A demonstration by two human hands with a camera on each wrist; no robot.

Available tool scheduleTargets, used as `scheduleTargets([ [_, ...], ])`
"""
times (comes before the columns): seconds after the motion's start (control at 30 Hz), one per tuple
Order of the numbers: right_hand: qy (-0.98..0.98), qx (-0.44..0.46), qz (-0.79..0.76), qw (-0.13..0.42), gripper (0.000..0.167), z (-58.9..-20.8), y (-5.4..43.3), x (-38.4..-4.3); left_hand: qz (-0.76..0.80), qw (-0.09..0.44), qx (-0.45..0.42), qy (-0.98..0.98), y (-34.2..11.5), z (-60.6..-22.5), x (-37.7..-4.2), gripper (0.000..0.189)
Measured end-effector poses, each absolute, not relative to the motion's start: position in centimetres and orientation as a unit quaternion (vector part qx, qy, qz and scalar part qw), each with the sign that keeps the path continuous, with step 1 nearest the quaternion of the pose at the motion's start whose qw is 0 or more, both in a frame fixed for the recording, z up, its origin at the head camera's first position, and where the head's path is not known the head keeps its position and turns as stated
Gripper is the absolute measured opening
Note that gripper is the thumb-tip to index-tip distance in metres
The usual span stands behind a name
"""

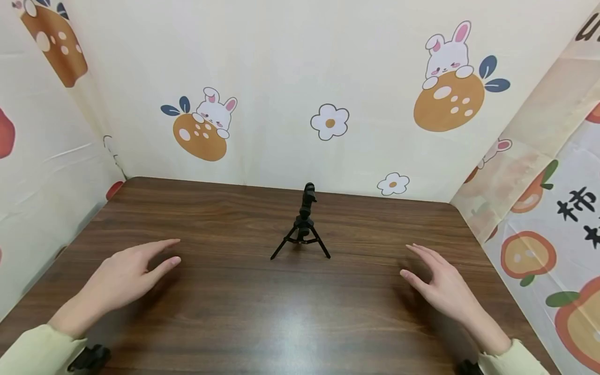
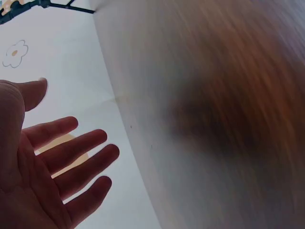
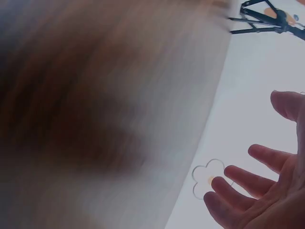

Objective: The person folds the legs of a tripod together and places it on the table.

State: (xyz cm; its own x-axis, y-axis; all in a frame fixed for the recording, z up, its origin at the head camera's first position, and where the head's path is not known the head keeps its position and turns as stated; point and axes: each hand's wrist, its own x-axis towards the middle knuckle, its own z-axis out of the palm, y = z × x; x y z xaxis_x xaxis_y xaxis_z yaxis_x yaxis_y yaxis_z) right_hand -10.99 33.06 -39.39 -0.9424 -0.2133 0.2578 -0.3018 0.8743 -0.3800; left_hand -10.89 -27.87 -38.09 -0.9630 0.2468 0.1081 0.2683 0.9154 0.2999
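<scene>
A small black tripod (image 1: 303,224) stands upright near the middle of the table, its three legs spread and a dark upright piece at its top. To its left my left hand (image 1: 124,273) hovers with fingers extended, holding nothing. On the other side my right hand (image 1: 442,286) is held over the table, fingers also extended and apart from the tripod. In the left wrist view the left hand (image 2: 57,162) shows its palm and spread fingers. The right wrist view shows the right hand (image 3: 262,186) with its fingers slightly bent around nothing.
The brown wooden table (image 1: 225,312) reaches back to a pale curtain (image 1: 276,78) printed with rabbits, fruit and flowers. Similar printed cloth (image 1: 529,208) hangs along the right side, and more cloth (image 1: 47,172) borders the left. Both wrists carry dark straps.
</scene>
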Motion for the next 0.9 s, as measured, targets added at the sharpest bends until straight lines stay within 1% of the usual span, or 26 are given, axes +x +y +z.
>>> scheduleTargets([
  [0.33,-0.939,0.151,0.297,0.083,0.052,-39.0,30.1,-12.0,-0.251,0.047,-0.179,-0.950,-25.1,-38.4,-12.2,0.036],
  [0.6,-0.921,0.165,0.343,0.078,0.049,-38.9,28.0,-13.2,-0.344,0.011,-0.196,-0.918,-22.4,-38.3,-13.4,0.032],
  [0.9,-0.896,0.200,0.391,0.073,0.046,-37.9,24.8,-14.8,-0.386,-0.016,-0.219,-0.896,-19.1,-38.6,-14.8,0.025],
])
